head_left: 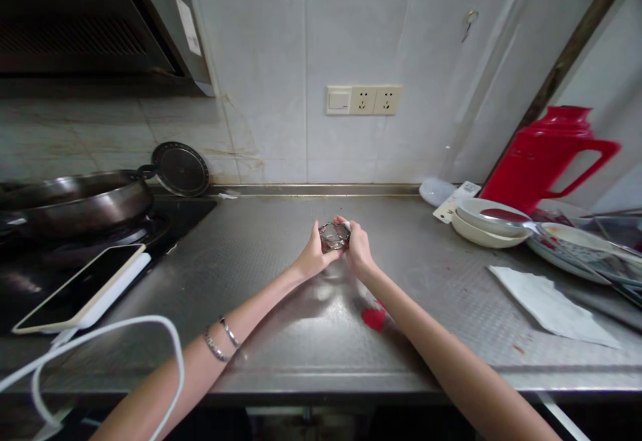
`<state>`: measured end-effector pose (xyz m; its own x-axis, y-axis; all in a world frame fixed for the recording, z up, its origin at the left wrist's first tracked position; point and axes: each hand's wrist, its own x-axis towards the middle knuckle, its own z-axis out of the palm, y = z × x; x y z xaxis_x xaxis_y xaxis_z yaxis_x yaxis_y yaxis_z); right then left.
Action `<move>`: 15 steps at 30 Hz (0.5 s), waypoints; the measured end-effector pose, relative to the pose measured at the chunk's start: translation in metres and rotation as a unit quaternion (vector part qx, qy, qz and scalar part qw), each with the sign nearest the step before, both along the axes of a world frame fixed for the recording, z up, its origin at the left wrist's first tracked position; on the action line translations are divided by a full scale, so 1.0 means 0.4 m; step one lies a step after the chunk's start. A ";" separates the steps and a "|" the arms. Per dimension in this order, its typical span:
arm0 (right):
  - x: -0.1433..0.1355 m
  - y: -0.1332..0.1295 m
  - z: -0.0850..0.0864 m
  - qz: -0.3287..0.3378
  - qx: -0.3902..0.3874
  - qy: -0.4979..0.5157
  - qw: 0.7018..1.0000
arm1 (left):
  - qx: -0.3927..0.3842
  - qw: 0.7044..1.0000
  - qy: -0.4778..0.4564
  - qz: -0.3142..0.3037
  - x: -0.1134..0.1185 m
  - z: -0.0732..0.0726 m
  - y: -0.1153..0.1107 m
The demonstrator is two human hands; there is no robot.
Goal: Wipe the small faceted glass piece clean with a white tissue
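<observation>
Both hands meet over the middle of the steel counter (271, 240). Between them is a small round openwork piece of shiny, dark silver metal (334, 236); its exact kind is not clear. My left hand (313, 253) grips its left side, thumb upward. Closed on its right edge is my right hand (357, 243), with a bit of something white showing near the fingertips. Two silver bracelets (222, 339) circle my left forearm. A red patch (374, 318) lies on the counter beside my right forearm, partly hidden by it.
On the left, a steel pan (85, 203) sits on the black stove, near a phone (80, 287) with a white cable (145, 320). To the right stand stacked bowls (489, 227), a tilted red thermos jug (542, 153) and a white paper napkin (549, 307). Sockets (376, 100) are on the wall.
</observation>
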<state>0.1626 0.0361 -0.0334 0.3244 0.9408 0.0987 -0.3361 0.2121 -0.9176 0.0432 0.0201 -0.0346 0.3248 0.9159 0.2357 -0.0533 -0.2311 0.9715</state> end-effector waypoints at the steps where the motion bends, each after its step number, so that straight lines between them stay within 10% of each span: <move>1: 0.005 0.001 0.003 0.002 -0.001 -0.004 1.000 | -0.005 1.000 -0.002 -0.012 0.000 0.002 -0.002; 15: -0.023 -0.013 -0.011 0.005 0.031 -0.039 0.999 | 0.150 0.962 0.064 0.217 -0.004 0.001 0.001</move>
<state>0.1533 0.0309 -0.0377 0.3032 0.9354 0.1818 -0.2667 0.2664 -0.9262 0.0416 0.0206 -0.0343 -0.0289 0.8689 0.4941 0.2277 -0.4756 0.8497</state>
